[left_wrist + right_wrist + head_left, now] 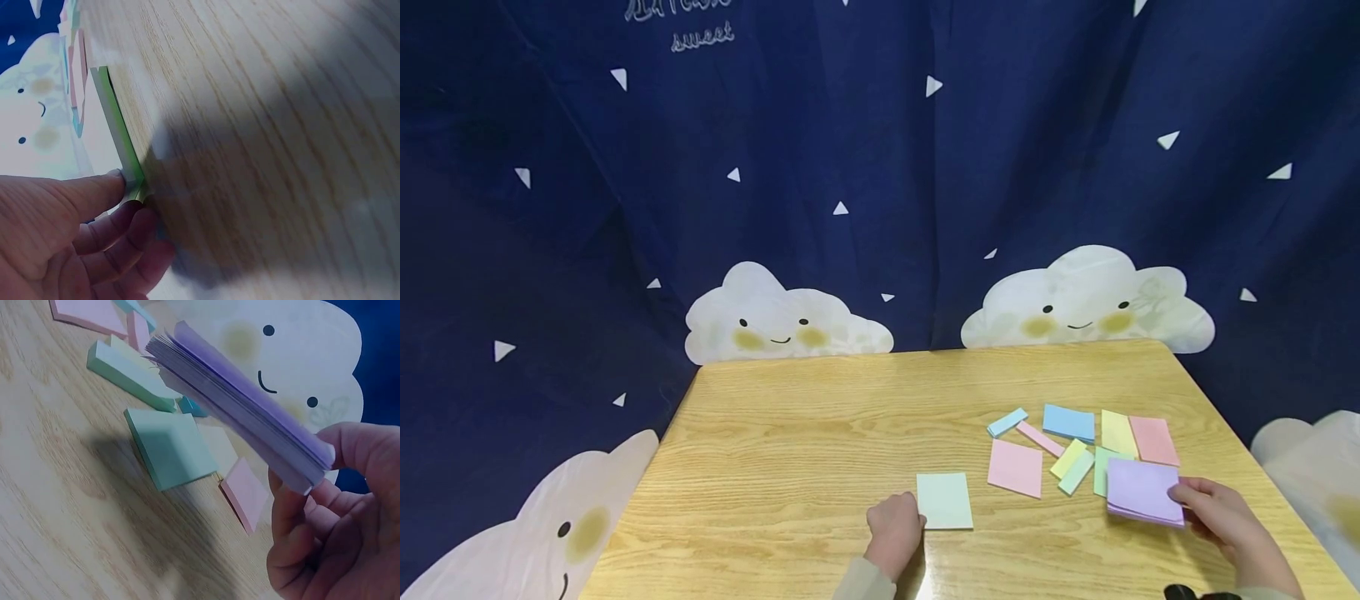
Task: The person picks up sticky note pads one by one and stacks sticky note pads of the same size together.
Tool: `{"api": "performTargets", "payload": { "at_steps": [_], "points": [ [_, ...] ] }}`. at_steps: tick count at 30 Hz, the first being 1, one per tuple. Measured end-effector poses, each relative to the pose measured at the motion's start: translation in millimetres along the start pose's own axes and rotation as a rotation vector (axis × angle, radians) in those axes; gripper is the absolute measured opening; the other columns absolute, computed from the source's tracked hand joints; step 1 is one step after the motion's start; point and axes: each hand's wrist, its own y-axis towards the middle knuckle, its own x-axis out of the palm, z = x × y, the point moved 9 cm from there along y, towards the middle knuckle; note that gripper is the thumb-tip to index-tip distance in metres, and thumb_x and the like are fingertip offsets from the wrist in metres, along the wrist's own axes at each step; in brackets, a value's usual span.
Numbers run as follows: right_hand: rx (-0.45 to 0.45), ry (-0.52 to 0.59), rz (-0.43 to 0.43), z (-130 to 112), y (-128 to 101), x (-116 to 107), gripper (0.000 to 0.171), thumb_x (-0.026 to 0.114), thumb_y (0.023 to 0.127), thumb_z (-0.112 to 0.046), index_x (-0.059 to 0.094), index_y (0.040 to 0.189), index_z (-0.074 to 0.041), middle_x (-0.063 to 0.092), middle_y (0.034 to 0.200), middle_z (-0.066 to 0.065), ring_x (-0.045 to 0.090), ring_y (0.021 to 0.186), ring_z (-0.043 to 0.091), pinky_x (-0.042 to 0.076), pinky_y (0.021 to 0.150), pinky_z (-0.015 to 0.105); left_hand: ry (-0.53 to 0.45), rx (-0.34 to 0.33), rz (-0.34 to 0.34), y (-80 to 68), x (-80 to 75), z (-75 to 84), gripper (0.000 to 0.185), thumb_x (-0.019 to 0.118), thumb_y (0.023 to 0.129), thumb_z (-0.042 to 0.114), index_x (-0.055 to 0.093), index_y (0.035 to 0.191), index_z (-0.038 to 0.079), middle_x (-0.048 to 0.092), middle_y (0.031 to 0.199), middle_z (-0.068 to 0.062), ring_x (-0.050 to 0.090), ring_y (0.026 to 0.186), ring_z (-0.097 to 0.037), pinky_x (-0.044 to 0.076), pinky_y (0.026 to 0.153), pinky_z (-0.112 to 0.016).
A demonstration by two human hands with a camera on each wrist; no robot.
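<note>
In the head view my left hand (895, 531) is at the left edge of a pale green sticky note pad (945, 502) lying on the table. Thumb and fingers pinch the corner of that pad (119, 134) in the left wrist view. Off to the right, my right hand (1228, 521) holds a purple sticky note pad (1141, 490) above the table, gripping one edge between thumb and fingers. The right wrist view shows the purple pad's (237, 403) sheets slightly fanned at the far end. Beneath it sits a green pad (169, 447), partly covered in the head view.
Around the purple pad lie a pink square pad (1015, 468), a blue pad (1069, 423), a yellow pad (1117, 433) and another pink pad (1154, 441). Several narrow strips, including a pink strip (1040, 438), lie between them. A dark blue curtain (820, 167) hangs behind the wooden table (790, 433).
</note>
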Motion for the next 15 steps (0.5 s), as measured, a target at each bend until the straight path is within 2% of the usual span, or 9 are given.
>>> {"api": "performTargets", "payload": {
  "at_steps": [15],
  "points": [
    [-0.009, 0.024, 0.024, -7, 5, 11, 0.064, 0.052, 0.085, -0.022, 0.024, 0.124, 0.02, 0.054, 0.074, -0.005, 0.051, 0.063, 0.009, 0.044, 0.057, 0.026, -0.022, -0.003, -0.017, 0.8, 0.3, 0.8, 0.027, 0.068, 0.077, 0.032, 0.058, 0.068, 0.009, 0.053, 0.057, -0.003, 0.054, 0.053, -0.016, 0.043, 0.05, -0.034]
  ]
}}
